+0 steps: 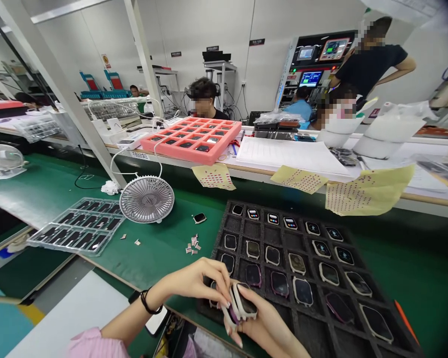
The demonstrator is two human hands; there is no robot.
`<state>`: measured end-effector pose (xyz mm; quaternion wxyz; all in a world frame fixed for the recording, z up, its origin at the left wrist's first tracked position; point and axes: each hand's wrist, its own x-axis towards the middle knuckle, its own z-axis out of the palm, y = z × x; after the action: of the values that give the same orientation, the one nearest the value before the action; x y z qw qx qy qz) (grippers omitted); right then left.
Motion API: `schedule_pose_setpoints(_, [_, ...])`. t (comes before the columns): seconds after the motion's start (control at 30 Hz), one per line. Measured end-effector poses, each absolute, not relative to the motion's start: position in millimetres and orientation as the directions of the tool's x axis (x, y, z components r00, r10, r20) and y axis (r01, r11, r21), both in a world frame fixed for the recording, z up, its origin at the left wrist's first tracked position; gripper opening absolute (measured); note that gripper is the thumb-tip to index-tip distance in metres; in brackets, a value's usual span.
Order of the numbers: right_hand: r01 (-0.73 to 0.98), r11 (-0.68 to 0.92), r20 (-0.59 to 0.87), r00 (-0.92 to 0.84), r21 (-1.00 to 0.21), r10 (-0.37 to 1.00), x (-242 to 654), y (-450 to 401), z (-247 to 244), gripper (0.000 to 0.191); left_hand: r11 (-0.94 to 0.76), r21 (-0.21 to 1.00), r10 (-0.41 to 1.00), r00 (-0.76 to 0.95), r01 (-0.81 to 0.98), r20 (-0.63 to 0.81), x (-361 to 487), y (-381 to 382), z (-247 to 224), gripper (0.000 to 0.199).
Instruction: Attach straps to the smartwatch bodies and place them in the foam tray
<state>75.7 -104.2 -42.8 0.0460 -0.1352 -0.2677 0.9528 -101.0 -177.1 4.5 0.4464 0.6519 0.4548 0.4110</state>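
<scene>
In front of me, my right hand (267, 320) is closed around a small stack of smartwatch cases (245, 304), pale-edged with dark screens, and one with a purple tint. The fingers of my left hand (209, 283) pinch the near side of the same stack. Both hands are over the front left part of a black foam tray (274, 232). Its square pockets hold many watch cases, and some at the back, such as one watch (272, 219), have lit screens. My hands cover part of the tray's front left corner.
A single watch case (199, 218) and small metallic pieces (192, 244) lie on the green mat. To the left are a desk fan (147, 200) and a clear tray (78, 223) of black parts. A pink foam tray (209, 158) sits on the shelf; dotted yellow sheets (369, 191) hang from its edge.
</scene>
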Motion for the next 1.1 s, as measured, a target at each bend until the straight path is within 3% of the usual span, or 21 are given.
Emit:
schedule_pose_setpoints(0.1, [-0.008, -0.868, -0.209, -0.97, -0.496, 0.128, 74.7, -99.1, -36.6, 0.03, -0.231, 0.957, 0.952, 0.243, 0.176, 0.185, -101.1, -171.9, 6.1, 0.02])
schedule_pose_setpoints(0.27, [0.086, -0.868, -0.22, -0.975, -0.488, 0.027, 74.5, -97.3, -35.6, 0.034, -0.302, 0.921, 0.92, 0.329, 0.245, 0.213, -101.9, -164.2, 12.9, 0.032])
schedule_pose_setpoints(0.5, [0.099, -0.8, -0.313, -0.943, -0.591, 0.114, 80.0, -102.4, -36.8, 0.038, -0.282, 0.924, 0.926, 0.326, 0.256, 0.192, -100.8, -167.3, 5.0, 0.035])
schedule_pose_setpoints(0.6, [0.129, -0.796, -0.352, -0.929, -0.591, 0.111, 79.2, -109.8, -46.4, 0.046, -0.281, 0.916, 0.896, 0.421, 0.287, 0.143, -103.3, -169.7, 1.0, 0.037])
schedule_pose_setpoints(0.9, [0.084, -0.781, -0.393, -0.894, -0.618, 0.214, 72.3, -120.2, -64.2, 0.067, -0.272, 0.875, 0.902, 0.423, 0.401, 0.087, -102.8, -168.4, -4.1, 0.034])
schedule_pose_setpoints(1.1, [0.033, -0.775, -0.392, -0.876, -0.631, 0.281, 68.2, -117.6, -62.5, 0.072, -0.109, 0.907, 0.966, 0.257, 0.407, 0.001, -113.6, -170.1, -14.3, 0.042])
